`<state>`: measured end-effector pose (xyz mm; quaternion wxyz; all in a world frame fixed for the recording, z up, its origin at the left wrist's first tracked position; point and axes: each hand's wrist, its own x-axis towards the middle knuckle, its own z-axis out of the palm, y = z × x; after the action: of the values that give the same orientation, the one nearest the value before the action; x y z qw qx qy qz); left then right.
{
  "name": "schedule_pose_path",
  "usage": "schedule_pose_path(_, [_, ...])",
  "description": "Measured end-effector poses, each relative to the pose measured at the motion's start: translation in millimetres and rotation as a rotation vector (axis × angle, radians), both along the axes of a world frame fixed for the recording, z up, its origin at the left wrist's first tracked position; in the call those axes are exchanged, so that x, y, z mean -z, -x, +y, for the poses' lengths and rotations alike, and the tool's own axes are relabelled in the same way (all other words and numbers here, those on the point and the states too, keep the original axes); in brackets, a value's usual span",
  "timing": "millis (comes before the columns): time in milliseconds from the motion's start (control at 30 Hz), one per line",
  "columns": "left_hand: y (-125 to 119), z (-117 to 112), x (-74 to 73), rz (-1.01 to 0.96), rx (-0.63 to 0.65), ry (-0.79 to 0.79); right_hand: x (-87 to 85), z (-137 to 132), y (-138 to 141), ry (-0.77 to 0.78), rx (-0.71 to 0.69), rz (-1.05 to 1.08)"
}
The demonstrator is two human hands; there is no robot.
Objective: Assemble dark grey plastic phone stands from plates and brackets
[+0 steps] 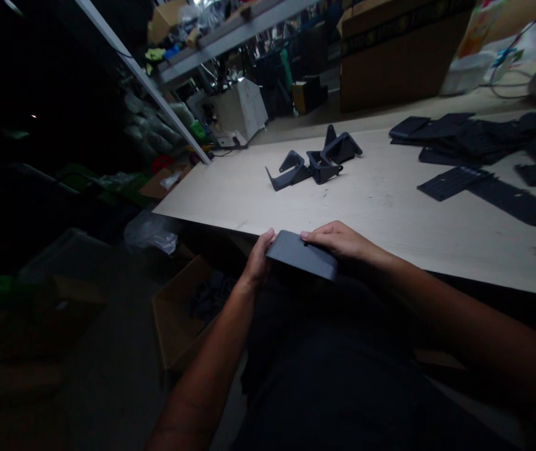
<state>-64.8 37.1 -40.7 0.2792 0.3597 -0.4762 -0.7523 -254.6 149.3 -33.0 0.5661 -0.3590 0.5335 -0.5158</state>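
Both hands hold a dark grey flat panel (302, 254) with a small hole near its upper edge, just off the table's front edge. My left hand (261, 257) grips its left end, thumb on top. Closed on the far right edge is my right hand (336, 239), its thumb lying near the hole; the fingers underneath are hidden. Beyond them on the table stand several folded dark brackets (312, 166). To the right lies a pile of flat dark panels (474, 138), with a long panel (516, 197) in front of it.
The pale table (371, 207) runs across the view. Below its left part, an open cardboard box (174, 332) holds dark pieces. At the back are a large cardboard box (394, 62), a white machine (240, 109) and a shelf (235, 41). A slanted metal post (150, 88) rises at the left corner.
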Motion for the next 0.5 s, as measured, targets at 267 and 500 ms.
schedule_pose_path(267, [-24,-17,-1.9,0.045,-0.013,0.023,-12.1,-22,11,0.209,0.174,0.408])
schedule_pose_path(500, [-37,-27,-3.4,0.17,-0.284,0.209,-8.3,-27,3,0.048,0.145,0.141])
